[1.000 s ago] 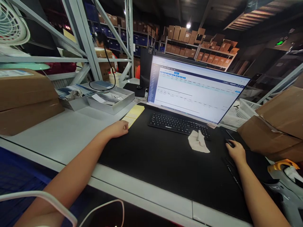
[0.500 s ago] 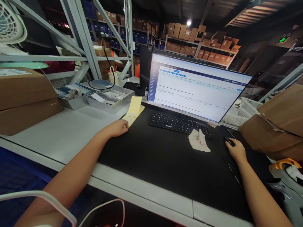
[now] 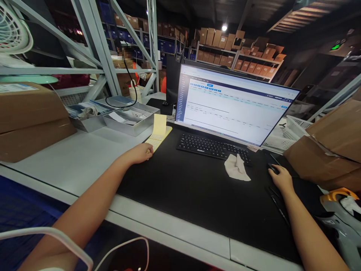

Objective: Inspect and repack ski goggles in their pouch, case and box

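Note:
My left hand (image 3: 141, 152) rests with curled fingers at the near end of a yellow notepad (image 3: 163, 138), whose top sheet stands folded up. Whether those fingers pinch anything is hidden. On the right, my right hand (image 3: 282, 178) is wrapped over a black computer mouse (image 3: 273, 168). Between the hands lies a black keyboard (image 3: 201, 145) in front of a lit monitor (image 3: 231, 105) showing a table-like page. A crumpled white tissue (image 3: 237, 168) covers the keyboard's right corner. A thin dark pen (image 3: 279, 209) lies beside my right wrist.
Grey trays (image 3: 132, 119) with papers stand at the back left, near a cardboard box (image 3: 34, 120). Another cardboard box (image 3: 332, 150) and a white basket (image 3: 296, 130) are at the right. A barcode scanner (image 3: 341, 214) sits at the right edge. A person (image 3: 135, 71) is behind the frame.
The raised yellow sheet of the notepad stands a little more upright. Both hands stay in place, and the person behind has shifted slightly.

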Demonstrator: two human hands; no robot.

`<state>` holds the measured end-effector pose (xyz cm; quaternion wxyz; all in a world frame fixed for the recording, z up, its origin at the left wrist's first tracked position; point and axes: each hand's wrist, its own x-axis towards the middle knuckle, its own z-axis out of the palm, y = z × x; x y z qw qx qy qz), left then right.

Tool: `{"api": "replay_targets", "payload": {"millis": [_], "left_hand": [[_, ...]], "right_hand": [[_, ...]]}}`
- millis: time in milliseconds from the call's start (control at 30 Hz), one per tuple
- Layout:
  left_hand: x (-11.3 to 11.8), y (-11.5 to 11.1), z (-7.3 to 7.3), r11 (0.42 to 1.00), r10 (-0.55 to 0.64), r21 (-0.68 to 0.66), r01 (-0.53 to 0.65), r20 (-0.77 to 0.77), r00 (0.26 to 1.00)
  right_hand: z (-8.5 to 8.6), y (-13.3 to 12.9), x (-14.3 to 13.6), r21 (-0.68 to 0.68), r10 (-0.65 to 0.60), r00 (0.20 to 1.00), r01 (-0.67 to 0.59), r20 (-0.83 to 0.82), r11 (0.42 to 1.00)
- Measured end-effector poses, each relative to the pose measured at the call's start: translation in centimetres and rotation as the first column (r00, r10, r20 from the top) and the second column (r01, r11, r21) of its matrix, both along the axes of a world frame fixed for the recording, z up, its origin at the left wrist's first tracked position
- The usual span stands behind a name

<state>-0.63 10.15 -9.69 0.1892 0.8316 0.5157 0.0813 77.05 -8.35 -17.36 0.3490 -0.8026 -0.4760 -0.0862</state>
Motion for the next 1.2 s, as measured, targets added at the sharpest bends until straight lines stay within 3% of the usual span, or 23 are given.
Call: {"api": "replay_targets", "payload": {"millis": [1200], "left_hand": [[-0.39, 0.28, -0.53, 1.000, -0.018, 0.005, 0.018, 0.028, 0.999]], "right_hand": [[0.10, 0.03, -0.48, -0.001, -0.048, 0.999, 0.048, 0.006, 0.999]]}}
